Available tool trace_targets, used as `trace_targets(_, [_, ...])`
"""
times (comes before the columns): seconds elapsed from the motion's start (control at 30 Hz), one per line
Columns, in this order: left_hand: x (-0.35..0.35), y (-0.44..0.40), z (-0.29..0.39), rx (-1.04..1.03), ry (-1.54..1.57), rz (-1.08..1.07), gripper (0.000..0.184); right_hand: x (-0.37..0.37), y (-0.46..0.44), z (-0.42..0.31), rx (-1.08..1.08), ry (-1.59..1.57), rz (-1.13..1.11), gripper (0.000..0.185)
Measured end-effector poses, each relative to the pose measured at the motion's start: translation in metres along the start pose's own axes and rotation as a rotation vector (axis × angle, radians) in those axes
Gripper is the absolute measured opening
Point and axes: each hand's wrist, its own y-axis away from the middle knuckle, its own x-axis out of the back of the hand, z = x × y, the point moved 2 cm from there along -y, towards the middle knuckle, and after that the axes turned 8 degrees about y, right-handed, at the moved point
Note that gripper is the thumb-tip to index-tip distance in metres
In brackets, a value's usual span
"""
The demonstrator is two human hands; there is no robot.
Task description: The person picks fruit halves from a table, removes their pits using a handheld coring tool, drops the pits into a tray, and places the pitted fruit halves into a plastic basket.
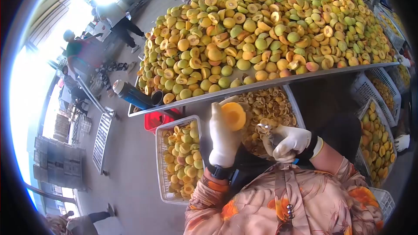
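Note:
My left hand point(223, 137), in a white glove, holds up a halved yellow peach point(235, 116) with its cut face showing and a round hollow in the middle. To its right, my right hand point(291, 142), gloved too, is closed around a pitting tool point(264, 129) with a shiny curved metal end. The tool's end points toward the peach half and stands apart from it. Below both hands is a crate of brown pits and scraps point(272, 104). A white crate point(162, 169) of peach halves stands beside my left forearm.
A metal-edged table point(278, 81) heaped with peach halves point(261, 35) spans the front. A blue flask point(133, 93) and a dark cup point(157, 98) stand at its left corner. More fruit crates point(376, 139) are at right. Several people are nearby; a co-worker's gloved hand point(402, 142) shows at right.

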Motion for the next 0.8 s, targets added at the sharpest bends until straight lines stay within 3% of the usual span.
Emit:
trace_targets(0.03, [0.020, 0.000, 0.021, 0.089, 0.074, 0.050, 0.065, 0.015, -0.003, 0.014, -0.082, 0.145, 0.184, 0.017])
trace_targets(0.07, [0.045, 0.002, 0.036, 0.095, 0.069, 0.122, 0.065, 0.029, -0.006, 0.021, -0.235, 0.481, 0.353, 0.024])
trace_targets(0.13, [0.102, 0.012, 0.064, -0.025, -0.162, 0.266, 0.063, 0.078, -0.009, 0.075, -0.119, 1.400, 0.595, 0.050])
trace_targets(0.2, [0.177, 0.026, 0.085, -0.114, -0.359, 0.444, 0.060, 0.079, -0.006, 0.071, -0.424, 1.268, 0.601, 0.046])
trace_targets(0.27, [0.216, 0.051, 0.115, -0.072, -0.489, 0.672, 0.051, 0.104, -0.002, 0.103, -0.404, 1.319, 0.589, 0.043])
trace_targets(0.37, [0.309, 0.073, 0.133, -0.146, -0.805, 0.807, 0.047, 0.110, -0.010, 0.105, -0.394, 1.331, 0.554, 0.040])
trace_targets(0.5, [0.377, 0.078, 0.137, -0.049, -0.952, 0.994, 0.043, 0.125, -0.020, 0.115, -0.387, 1.376, 0.550, 0.040])
trace_targets(0.57, [0.403, 0.067, 0.135, -0.062, -0.983, 1.050, 0.041, 0.130, -0.024, 0.119, -0.450, 1.343, 0.552, 0.040])
trace_targets(0.77, [0.423, 0.003, 0.135, -0.069, -0.566, 1.002, 0.041, 0.141, -0.037, 0.120, -0.546, 1.274, 0.522, 0.049])
trace_targets(0.8, [0.426, -0.003, 0.133, -0.020, -0.523, 0.990, 0.046, 0.141, -0.040, 0.118, -0.546, 1.267, 0.546, 0.039])
